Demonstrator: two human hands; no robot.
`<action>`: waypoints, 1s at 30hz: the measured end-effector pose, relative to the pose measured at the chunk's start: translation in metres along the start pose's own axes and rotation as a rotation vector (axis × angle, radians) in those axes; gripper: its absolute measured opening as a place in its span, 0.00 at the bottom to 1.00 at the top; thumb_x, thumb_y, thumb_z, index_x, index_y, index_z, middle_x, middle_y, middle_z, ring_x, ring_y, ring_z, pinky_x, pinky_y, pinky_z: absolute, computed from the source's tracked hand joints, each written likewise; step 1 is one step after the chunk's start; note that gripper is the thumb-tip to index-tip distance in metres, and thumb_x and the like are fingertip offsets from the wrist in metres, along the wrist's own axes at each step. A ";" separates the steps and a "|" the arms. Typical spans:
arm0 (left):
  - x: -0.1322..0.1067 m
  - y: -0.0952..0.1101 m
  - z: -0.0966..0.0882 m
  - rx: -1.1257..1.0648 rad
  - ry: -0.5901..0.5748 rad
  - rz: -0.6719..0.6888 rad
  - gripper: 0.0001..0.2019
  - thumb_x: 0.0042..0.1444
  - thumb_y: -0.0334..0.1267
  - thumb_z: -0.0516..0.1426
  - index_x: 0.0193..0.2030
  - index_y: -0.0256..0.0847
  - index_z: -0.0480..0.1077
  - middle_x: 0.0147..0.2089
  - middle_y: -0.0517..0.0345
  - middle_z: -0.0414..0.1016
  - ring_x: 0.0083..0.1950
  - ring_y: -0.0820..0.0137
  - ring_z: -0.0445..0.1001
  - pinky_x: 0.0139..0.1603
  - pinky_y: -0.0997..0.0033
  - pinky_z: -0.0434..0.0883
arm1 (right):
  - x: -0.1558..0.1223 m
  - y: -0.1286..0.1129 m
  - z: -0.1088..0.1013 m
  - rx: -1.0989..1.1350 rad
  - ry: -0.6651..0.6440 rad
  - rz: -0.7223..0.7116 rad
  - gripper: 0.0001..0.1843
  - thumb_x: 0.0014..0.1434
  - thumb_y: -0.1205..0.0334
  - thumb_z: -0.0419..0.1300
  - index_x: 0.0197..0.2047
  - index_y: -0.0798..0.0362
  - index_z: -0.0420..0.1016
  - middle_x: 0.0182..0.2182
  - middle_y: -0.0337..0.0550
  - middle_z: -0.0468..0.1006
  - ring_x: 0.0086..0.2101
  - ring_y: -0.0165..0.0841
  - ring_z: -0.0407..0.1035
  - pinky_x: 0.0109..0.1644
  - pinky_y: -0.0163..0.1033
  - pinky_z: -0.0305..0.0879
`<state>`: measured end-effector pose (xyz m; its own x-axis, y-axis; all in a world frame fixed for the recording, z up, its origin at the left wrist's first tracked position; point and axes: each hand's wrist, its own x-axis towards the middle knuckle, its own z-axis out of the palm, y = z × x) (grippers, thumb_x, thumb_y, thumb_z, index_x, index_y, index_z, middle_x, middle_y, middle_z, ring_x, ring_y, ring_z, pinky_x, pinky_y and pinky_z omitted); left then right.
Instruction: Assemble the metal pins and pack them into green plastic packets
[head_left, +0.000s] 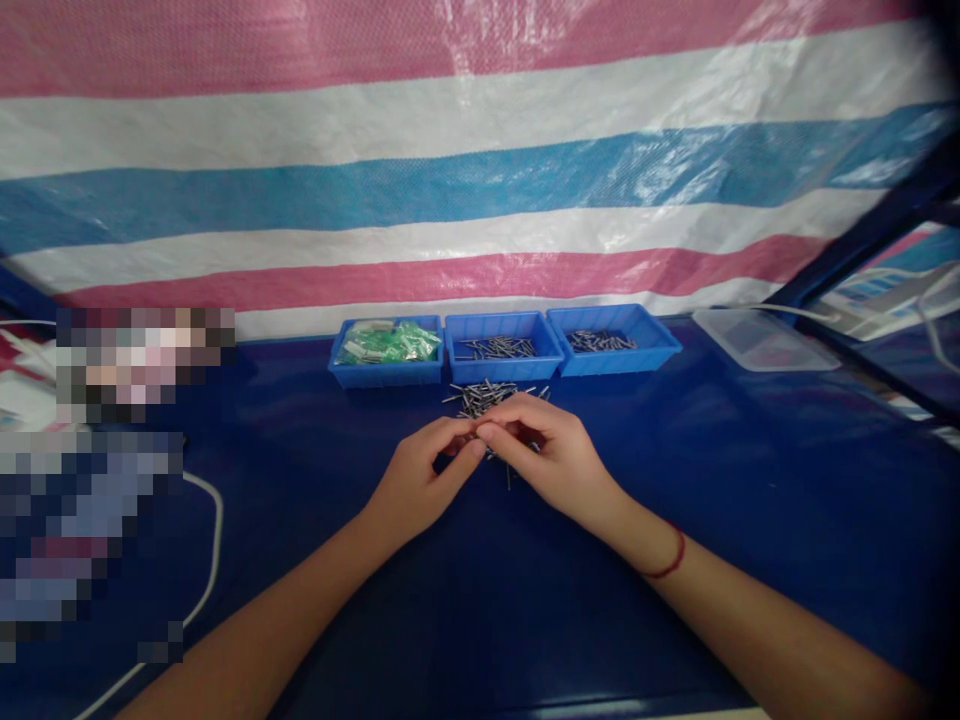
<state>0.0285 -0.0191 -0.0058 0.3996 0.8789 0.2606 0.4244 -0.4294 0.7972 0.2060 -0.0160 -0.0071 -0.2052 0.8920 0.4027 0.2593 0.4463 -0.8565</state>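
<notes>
My left hand point(426, 472) and my right hand point(561, 450) meet at the fingertips over the blue table, both closed in a pinch. Whatever sits between the fingers is hidden or too small to make out. Just beyond and partly under them lies a loose pile of thin metal pins or screws point(480, 397). Behind the pile, the middle blue bin point(504, 372) holds more of these metal pieces, and so does the right blue bin point(622, 364). In the left blue bin point(386, 376) are green and clear plastic packets point(390, 343).
A clear plastic lid point(765, 340) lies at the back right. White cable point(218, 530) curves across the left of the table, near a blurred-out area. A striped plastic sheet point(450, 200) hangs behind the bins, with a dark frame post point(870, 240) at the right.
</notes>
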 end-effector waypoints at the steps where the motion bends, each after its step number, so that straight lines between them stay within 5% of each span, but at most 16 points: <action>1: 0.000 0.001 0.000 0.003 -0.004 0.000 0.10 0.63 0.39 0.53 0.44 0.38 0.72 0.37 0.57 0.74 0.37 0.71 0.72 0.40 0.73 0.66 | 0.000 0.000 0.000 -0.014 -0.009 -0.010 0.08 0.59 0.57 0.60 0.34 0.52 0.75 0.31 0.44 0.76 0.30 0.31 0.69 0.29 0.36 0.62; 11: -0.001 0.004 0.000 -0.016 -0.028 -0.001 0.14 0.66 0.40 0.48 0.33 0.38 0.69 0.31 0.59 0.71 0.34 0.72 0.70 0.38 0.74 0.65 | 0.002 -0.006 -0.002 -0.024 -0.028 -0.052 0.07 0.59 0.59 0.60 0.33 0.53 0.76 0.29 0.43 0.75 0.26 0.28 0.65 0.27 0.35 0.60; 17: 0.000 0.006 0.001 -0.013 -0.032 -0.018 0.12 0.64 0.41 0.51 0.34 0.38 0.70 0.31 0.59 0.71 0.32 0.72 0.69 0.34 0.74 0.65 | 0.000 -0.006 -0.002 -0.028 -0.029 -0.089 0.06 0.59 0.60 0.60 0.33 0.52 0.75 0.30 0.42 0.74 0.26 0.28 0.65 0.27 0.35 0.60; 25: 0.000 -0.005 0.003 -0.059 0.146 -0.061 0.05 0.59 0.38 0.57 0.37 0.40 0.70 0.36 0.58 0.73 0.34 0.72 0.72 0.36 0.74 0.68 | 0.004 -0.004 -0.009 -0.088 -0.026 -0.150 0.04 0.59 0.64 0.60 0.38 0.51 0.76 0.31 0.42 0.75 0.25 0.27 0.64 0.28 0.35 0.62; 30: -0.001 -0.005 -0.003 -0.002 0.118 -0.042 0.07 0.61 0.39 0.54 0.39 0.40 0.71 0.36 0.58 0.73 0.36 0.71 0.73 0.39 0.73 0.68 | 0.007 -0.001 -0.010 -0.126 -0.146 -0.079 0.07 0.61 0.61 0.58 0.34 0.52 0.76 0.29 0.41 0.75 0.27 0.28 0.65 0.31 0.35 0.61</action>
<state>0.0238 -0.0175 -0.0082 0.2830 0.9145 0.2892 0.4374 -0.3914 0.8096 0.2138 -0.0091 0.0000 -0.3622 0.8381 0.4079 0.3514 0.5282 -0.7730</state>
